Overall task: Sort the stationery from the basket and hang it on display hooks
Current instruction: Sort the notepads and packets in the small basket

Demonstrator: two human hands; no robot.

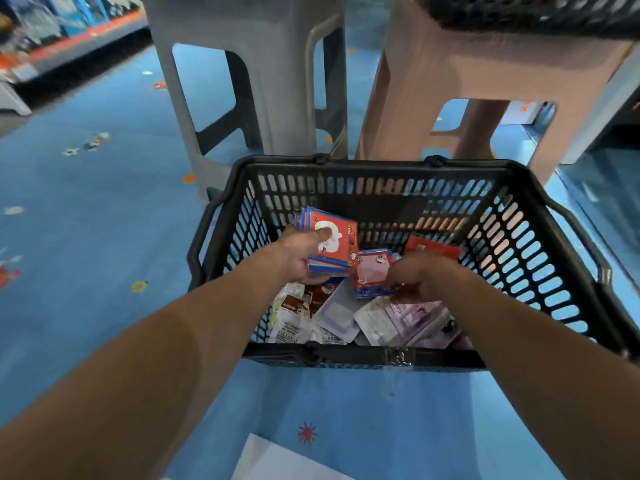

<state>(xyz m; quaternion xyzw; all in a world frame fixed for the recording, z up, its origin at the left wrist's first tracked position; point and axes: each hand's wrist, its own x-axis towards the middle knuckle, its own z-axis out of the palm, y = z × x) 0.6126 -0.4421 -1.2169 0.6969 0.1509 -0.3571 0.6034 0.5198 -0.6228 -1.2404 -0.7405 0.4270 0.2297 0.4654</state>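
Note:
A black plastic basket (540,258) stands on the blue floor, holding several packets of stationery. My left hand (301,251) grips a stack of red and blue cartoon packets (337,242), thumb pressed on the top one, raised above the pile. My right hand (422,277) reaches into the basket and pinches a pink and red packet (370,271) by its right edge. Under the hands lie white, brown and purple packets (408,318). A red packet (433,249) leans behind my right hand.
A grey plastic stool (256,77) and a pink plastic stool (450,64) stand just beyond the basket. Another black basket (540,12) sits on the pink stool. Shop shelving (52,32) runs along the far left. A white sheet (277,462) lies on the floor near me.

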